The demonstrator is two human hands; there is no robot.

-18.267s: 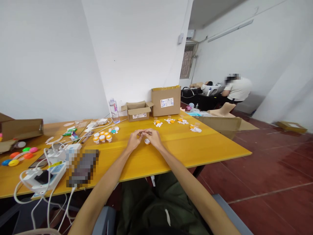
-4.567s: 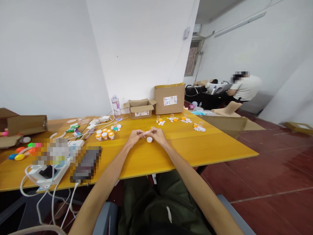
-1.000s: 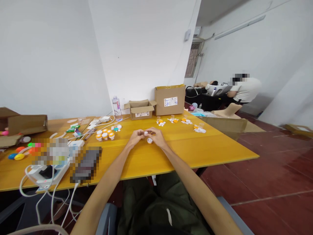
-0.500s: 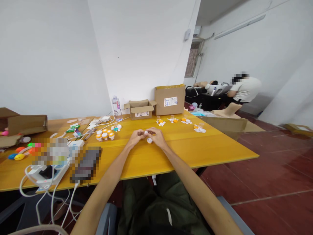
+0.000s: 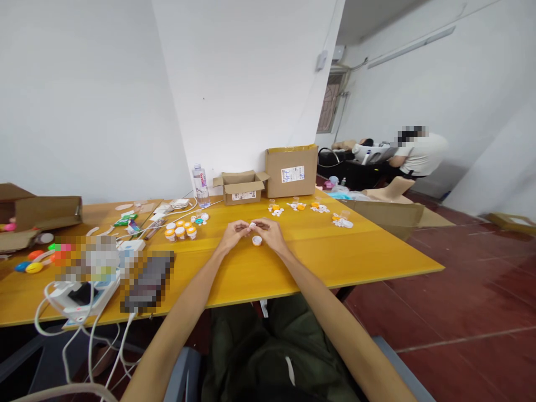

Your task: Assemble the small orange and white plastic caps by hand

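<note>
My left hand (image 5: 233, 234) and my right hand (image 5: 269, 234) meet over the middle of the yellow table (image 5: 293, 262). Their fingertips pinch a tiny white piece (image 5: 252, 225) between them. A small white and orange cap (image 5: 257, 240) lies on the table just under my right hand. To the left stands a cluster of small orange-capped vials (image 5: 180, 231). Beyond my hands, several groups of little white and orange parts (image 5: 297, 206) are laid out in a row.
Two cardboard boxes (image 5: 291, 171) and a water bottle (image 5: 201, 185) stand at the far edge. Chargers, white cables (image 5: 79, 296) and coloured toys (image 5: 31, 262) crowd the left. A person (image 5: 414, 153) sits at a desk at the back right. Red floor lies to the right.
My hands have stayed together over the same spot, only the fingers shifting slightly around the small white piece. The cap on the table has not moved.
</note>
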